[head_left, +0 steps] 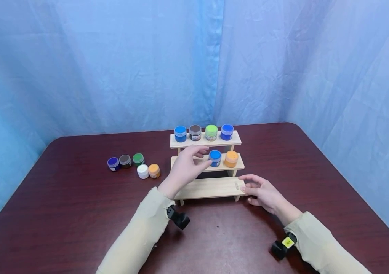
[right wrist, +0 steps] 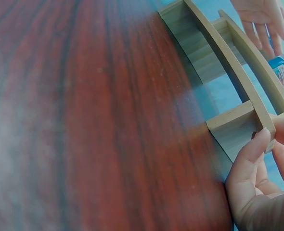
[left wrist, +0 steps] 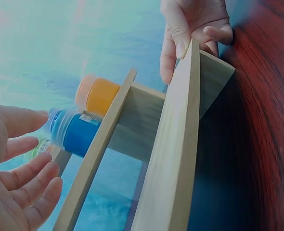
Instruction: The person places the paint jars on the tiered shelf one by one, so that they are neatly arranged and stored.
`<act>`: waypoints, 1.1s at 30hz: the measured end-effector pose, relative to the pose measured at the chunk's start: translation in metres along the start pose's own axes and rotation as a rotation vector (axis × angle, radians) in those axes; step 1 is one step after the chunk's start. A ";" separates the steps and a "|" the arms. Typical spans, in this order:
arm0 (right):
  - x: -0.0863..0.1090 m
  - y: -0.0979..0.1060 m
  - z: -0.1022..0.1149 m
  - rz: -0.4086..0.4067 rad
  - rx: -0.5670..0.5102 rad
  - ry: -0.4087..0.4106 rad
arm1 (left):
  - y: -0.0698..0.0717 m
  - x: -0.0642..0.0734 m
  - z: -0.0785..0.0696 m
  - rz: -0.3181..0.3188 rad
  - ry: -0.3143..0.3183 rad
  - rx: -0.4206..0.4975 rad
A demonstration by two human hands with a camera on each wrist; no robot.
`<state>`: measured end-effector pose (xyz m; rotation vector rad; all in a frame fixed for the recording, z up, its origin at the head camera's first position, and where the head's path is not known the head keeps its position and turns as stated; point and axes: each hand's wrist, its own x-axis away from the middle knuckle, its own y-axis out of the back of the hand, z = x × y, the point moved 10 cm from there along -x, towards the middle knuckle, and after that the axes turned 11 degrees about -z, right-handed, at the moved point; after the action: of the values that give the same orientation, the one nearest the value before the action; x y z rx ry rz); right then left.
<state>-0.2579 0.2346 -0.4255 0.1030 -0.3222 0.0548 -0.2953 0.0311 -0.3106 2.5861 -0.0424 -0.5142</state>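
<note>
A three-tier wooden display stand (head_left: 211, 187) stands on the table. My left hand (head_left: 188, 164) is over the left part of its middle tier. The fingers are loosely bent with nothing between them, and the thumb tip is right at a blue paint jar (head_left: 215, 158). Beside that jar sits an orange paint jar (head_left: 231, 159). My right hand (head_left: 263, 193) pinches the right end of the lowest tier; in the right wrist view the thumb (right wrist: 257, 144) lies on the board's front edge. The lowest tier holds no jars.
Along the top tier stand a blue jar (head_left: 180, 134), a brown jar (head_left: 195, 133), a light green jar (head_left: 211, 133) and a dark blue jar (head_left: 226, 132). Several more jars, including a white one (head_left: 143, 171), are grouped on the table (head_left: 77, 213) to the left. Blue curtains (head_left: 139, 68) hang behind.
</note>
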 end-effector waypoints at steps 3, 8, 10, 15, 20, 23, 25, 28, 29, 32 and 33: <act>0.000 0.000 0.000 0.002 0.009 -0.002 | 0.009 0.003 0.003 -0.023 0.000 -0.006; 0.000 0.001 0.001 -0.005 0.017 -0.001 | 0.024 0.007 0.006 -0.056 0.000 -0.020; 0.000 0.001 0.001 -0.007 0.015 -0.001 | 0.028 0.008 0.008 -0.066 0.002 -0.028; 0.000 0.001 0.000 -0.010 0.013 0.001 | 0.038 0.012 0.010 -0.087 -0.007 -0.035; -0.001 0.000 0.000 -0.010 0.019 -0.001 | 0.048 0.016 0.014 -0.102 -0.007 -0.040; -0.001 0.000 0.000 -0.010 0.023 -0.001 | 0.054 0.017 0.017 -0.108 -0.007 -0.041; 0.000 0.000 0.000 -0.009 0.024 -0.002 | 0.058 0.018 0.019 -0.118 -0.008 -0.043; 0.000 0.000 0.000 -0.011 0.027 -0.003 | 0.064 0.020 0.024 -0.134 -0.008 -0.049; 0.000 0.000 0.000 -0.012 0.028 -0.003 | 0.067 0.020 0.026 -0.139 -0.005 -0.051; 0.000 0.000 0.000 -0.016 0.029 -0.004 | 0.073 0.022 0.033 -0.148 0.010 -0.046; 0.000 0.000 0.000 -0.017 0.030 -0.005 | 0.075 0.023 0.035 -0.151 0.019 -0.045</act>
<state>-0.2578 0.2350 -0.4252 0.1357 -0.3251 0.0428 -0.2821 -0.0536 -0.3108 2.5620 0.1698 -0.5390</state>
